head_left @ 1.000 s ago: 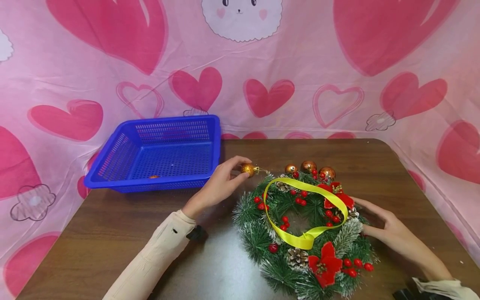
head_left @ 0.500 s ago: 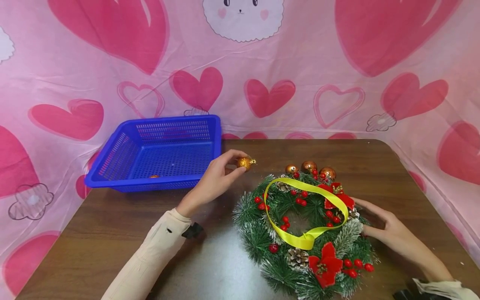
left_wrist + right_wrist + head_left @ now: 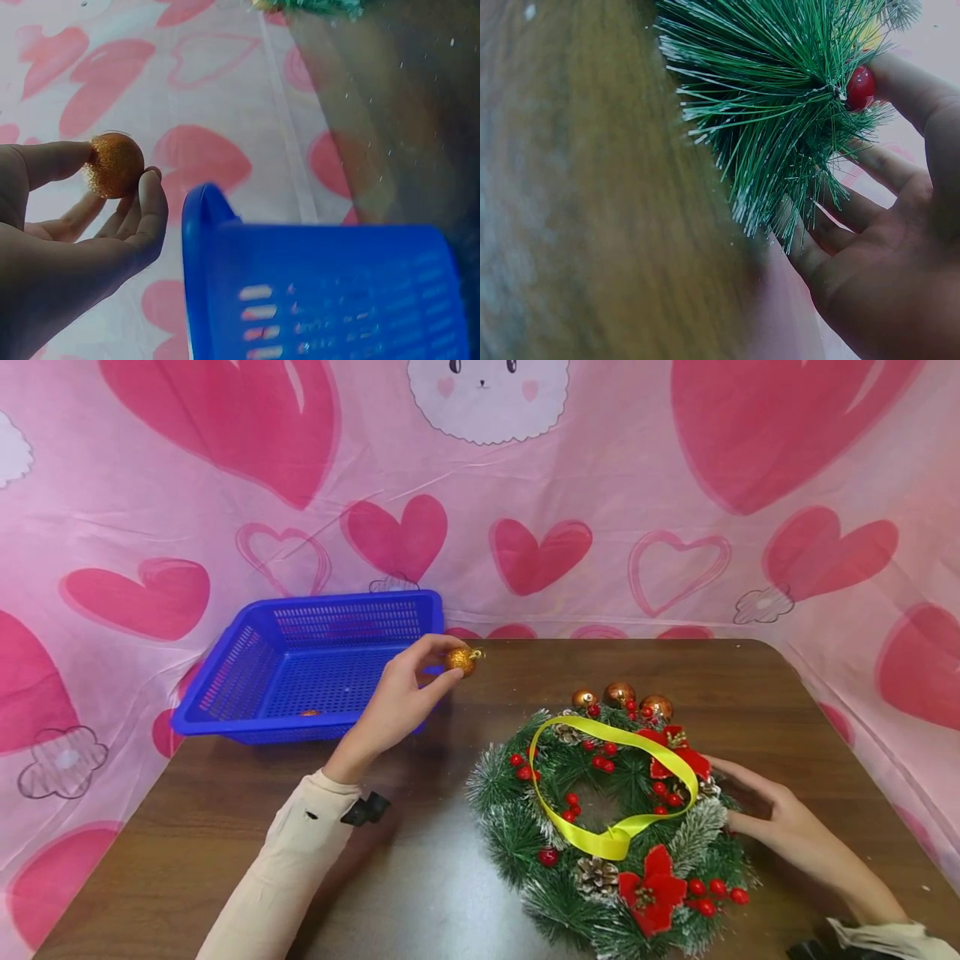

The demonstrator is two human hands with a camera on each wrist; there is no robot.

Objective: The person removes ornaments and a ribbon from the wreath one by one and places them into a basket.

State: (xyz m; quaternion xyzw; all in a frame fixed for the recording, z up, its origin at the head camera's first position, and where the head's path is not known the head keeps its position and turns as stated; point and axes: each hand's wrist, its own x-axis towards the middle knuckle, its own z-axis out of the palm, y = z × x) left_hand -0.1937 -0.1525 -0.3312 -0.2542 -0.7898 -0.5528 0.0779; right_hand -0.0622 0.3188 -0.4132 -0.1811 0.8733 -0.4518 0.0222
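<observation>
Between thumb and fingertips, my left hand (image 3: 393, 697) pinches a gold glitter Christmas ball (image 3: 462, 662), raised beside the right end of a blue plastic basket (image 3: 247, 727). The left wrist view shows the ball (image 3: 116, 166) up close, near the basket's rim (image 3: 196, 262). My right hand (image 3: 795, 835) holds the right edge of a green Christmas wreath (image 3: 510, 843) lying on the table. In the right wrist view, its thumb lies by a red berry (image 3: 860, 88) and its other fingers are partly hidden behind the needles. A yellow ribbon (image 3: 600, 843) loops over the wreath.
Several shiny copper-coloured balls, one of them a larger ball (image 3: 619, 694), sit at the wreath's far edge. A small orange piece (image 3: 310, 713) shows inside the basket. Behind the wooden table (image 3: 420, 877) hangs a pink heart-patterned cloth (image 3: 465, 552).
My left hand has carried the gold ball up and left, away from the wreath's far edge to beside the basket. The right hand and the wreath have stayed in place.
</observation>
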